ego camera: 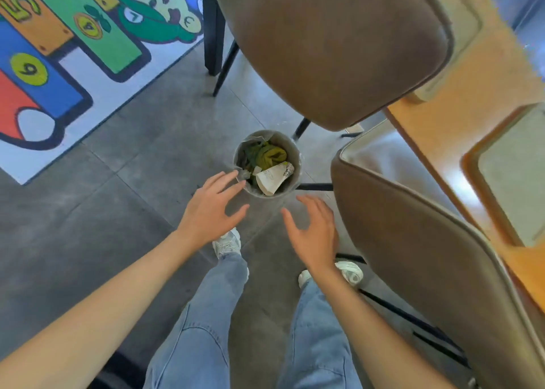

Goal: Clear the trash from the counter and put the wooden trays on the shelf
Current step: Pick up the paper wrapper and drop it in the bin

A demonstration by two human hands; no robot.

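Note:
A small round trash bin [295,164] stands on the grey floor between two chairs. Inside it lie a crumpled white paper cup [272,179] and green and dark scraps [267,154]. My left hand [211,208] hovers just left of and above the bin's near rim, fingers spread, holding nothing. My right hand [315,230] hangs below and right of the bin, also spread and empty. At the right edge, a wooden tray [474,164] with a pale inside sits on the orange wooden counter [442,129].
Two brown padded chairs [333,49] [413,235] flank the bin, their thin black legs reaching across the floor near my feet. A colourful numbered play mat [59,49] covers the floor at upper left. My legs in jeans and white shoes stand below the bin.

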